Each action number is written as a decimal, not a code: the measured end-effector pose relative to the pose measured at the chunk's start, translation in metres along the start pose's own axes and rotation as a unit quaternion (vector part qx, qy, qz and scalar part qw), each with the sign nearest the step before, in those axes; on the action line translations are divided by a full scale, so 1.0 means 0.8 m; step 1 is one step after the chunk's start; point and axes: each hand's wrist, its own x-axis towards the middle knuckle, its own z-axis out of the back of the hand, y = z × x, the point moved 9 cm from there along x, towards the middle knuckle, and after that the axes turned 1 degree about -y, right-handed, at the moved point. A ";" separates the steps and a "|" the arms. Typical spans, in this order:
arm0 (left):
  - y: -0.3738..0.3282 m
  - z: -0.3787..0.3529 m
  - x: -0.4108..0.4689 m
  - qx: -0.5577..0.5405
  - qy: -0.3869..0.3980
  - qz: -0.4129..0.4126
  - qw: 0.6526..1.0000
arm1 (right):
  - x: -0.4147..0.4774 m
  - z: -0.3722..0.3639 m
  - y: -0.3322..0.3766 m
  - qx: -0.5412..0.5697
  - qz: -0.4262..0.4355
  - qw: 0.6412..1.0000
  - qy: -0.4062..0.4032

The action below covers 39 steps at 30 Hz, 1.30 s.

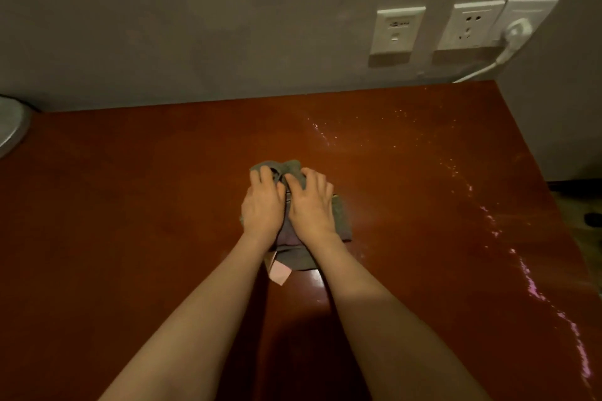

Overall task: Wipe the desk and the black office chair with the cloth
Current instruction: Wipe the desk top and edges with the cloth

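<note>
A grey-green cloth [341,218] lies bunched in the middle of the red-brown wooden desk [130,221]. My left hand [262,203] and my right hand [311,202] sit side by side on top of it, fingers curled into the folds at its far end. A pale pink tag or corner [279,273] sticks out from under the cloth between my forearms. The black office chair is not in view.
Wet streaks and droplets [488,215] glisten along the desk's right side. Wall sockets [395,30] sit on the grey wall behind, with a white plug and cable [513,34] at the right one. A round grey object [9,125] stands at the far left edge.
</note>
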 end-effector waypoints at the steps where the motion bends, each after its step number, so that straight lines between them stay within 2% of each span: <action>1: 0.008 -0.001 0.005 0.003 0.004 0.015 1.000 | 0.006 -0.005 0.004 -0.003 0.008 1.000 0.003; 6: 0.031 -0.002 0.041 0.032 -0.016 0.026 0.999 | 0.044 -0.031 0.016 0.010 0.009 0.999 0.048; 12: 0.048 0.007 0.087 0.038 -0.071 0.021 0.997 | 0.095 -0.053 0.028 0.023 0.018 0.998 0.047; 15: 0.064 0.002 0.119 0.043 -0.060 0.048 0.996 | 0.125 -0.061 0.032 0.013 0.029 0.999 0.038; 19: 0.072 0.004 0.165 0.063 -0.083 0.041 0.994 | 0.171 -0.072 0.036 0.002 0.036 0.999 0.029; 26: 0.078 0.001 0.238 0.085 -0.080 0.033 0.993 | 0.239 -0.089 0.036 -0.035 0.031 0.998 0.032; 39: 0.066 -0.001 0.254 0.142 -0.070 0.008 0.987 | 0.247 -0.090 0.034 -0.041 0.034 0.998 0.042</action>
